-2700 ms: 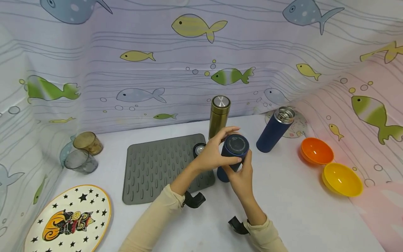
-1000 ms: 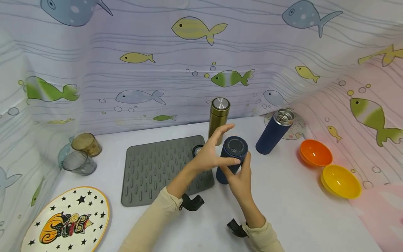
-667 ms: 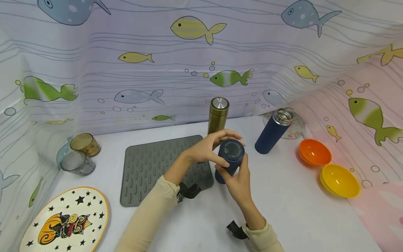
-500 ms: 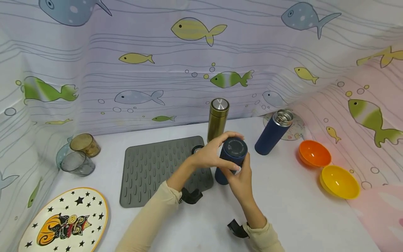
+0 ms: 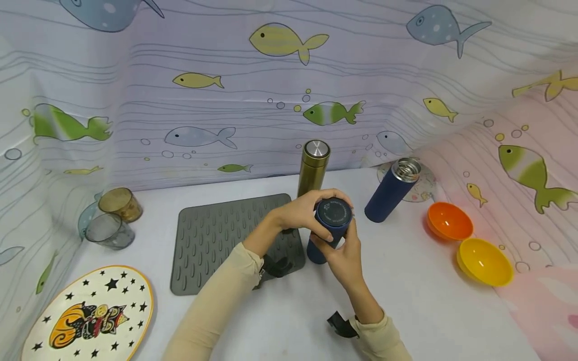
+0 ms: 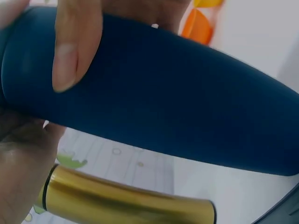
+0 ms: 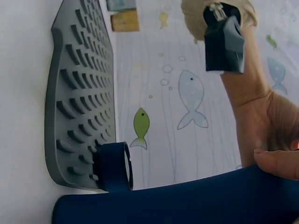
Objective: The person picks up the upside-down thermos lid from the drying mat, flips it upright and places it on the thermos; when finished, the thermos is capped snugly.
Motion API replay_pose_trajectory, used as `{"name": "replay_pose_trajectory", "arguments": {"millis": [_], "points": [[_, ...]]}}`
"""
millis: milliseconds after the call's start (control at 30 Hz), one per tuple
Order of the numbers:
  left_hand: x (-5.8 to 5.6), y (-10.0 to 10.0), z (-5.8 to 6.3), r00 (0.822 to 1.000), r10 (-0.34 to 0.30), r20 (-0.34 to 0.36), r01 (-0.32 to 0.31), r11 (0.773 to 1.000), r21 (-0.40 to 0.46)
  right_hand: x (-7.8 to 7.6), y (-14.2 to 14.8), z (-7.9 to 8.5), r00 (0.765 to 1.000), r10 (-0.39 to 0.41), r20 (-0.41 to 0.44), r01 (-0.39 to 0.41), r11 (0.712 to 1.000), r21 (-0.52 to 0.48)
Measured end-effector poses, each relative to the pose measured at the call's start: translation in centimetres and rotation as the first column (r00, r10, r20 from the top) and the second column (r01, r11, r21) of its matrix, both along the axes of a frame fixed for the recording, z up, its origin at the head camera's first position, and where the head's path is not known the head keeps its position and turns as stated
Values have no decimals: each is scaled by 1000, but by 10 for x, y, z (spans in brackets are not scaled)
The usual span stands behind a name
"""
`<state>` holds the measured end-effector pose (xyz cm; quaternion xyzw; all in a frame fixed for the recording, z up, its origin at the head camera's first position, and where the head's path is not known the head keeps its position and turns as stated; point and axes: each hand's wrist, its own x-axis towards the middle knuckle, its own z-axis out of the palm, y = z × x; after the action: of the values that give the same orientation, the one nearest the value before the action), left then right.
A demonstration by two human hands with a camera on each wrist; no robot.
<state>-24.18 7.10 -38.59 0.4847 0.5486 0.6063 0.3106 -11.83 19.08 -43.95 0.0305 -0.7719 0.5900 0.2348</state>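
A dark blue insulated bottle [image 5: 333,230] stands on the white table, its round upper face printed with a ring of small lettering. My left hand [image 5: 300,213] grips its upper end, thumb in front and fingers curled behind. Lower down, my right hand [image 5: 345,258] wraps the body from the right. The left wrist view shows a seam near the gripped end of the bottle [image 6: 163,93]. On the grey ridged mat's [image 5: 235,240] corner, close by the bottle's foot, lies a blue cap [image 7: 114,168], mostly hidden by my left wrist in the head view.
A gold bottle [image 5: 312,170] stands just behind my hands. To the right are an uncapped navy bottle [image 5: 390,193], an orange bowl [image 5: 449,220] and a yellow bowl [image 5: 483,260]. Leftward are an amber glass [image 5: 121,203], a grey glass [image 5: 110,230] and a star-patterned plate [image 5: 140,301].
My left fingers opened off the bottle's upper end, then closed round it again. The printed upper face has turned clockwise. My right hand has kept its grip.
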Motion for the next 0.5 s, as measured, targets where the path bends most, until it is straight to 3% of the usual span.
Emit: {"name": "replay_pose_trajectory", "arguments": {"millis": [67, 100, 167, 233, 300, 367, 500], "points": [[-1, -1, 0, 1000, -5, -7, 5, 1000, -19, -2, 1, 0, 1000, -3, 8, 3, 1000, 3], [0, -3, 1, 1000, 23, -21, -23, 999, -30, -3, 1, 1, 1000, -15, 15, 14, 1000, 12], [3, -9, 0, 989, 132, -66, -135, 989, -56, -9, 5, 3, 998, -50, 26, 50, 998, 23], [7, -18, -5, 953, 283, -111, -291, 954, -75, -20, 12, 7, 994, -99, 45, 98, 995, 32], [11, -30, -14, 888, 440, -135, -454, 885, -102, -37, 22, 12, 987, -151, 57, 150, 988, 25], [14, -44, -27, 813, 565, -143, -582, 799, -154, -60, 33, 15, 976, -208, 67, 206, 978, 26], [19, -66, -60, 685, 693, -226, -725, 620, -298, -106, 52, 15, 951, -302, 66, 300, 953, 43]]}}
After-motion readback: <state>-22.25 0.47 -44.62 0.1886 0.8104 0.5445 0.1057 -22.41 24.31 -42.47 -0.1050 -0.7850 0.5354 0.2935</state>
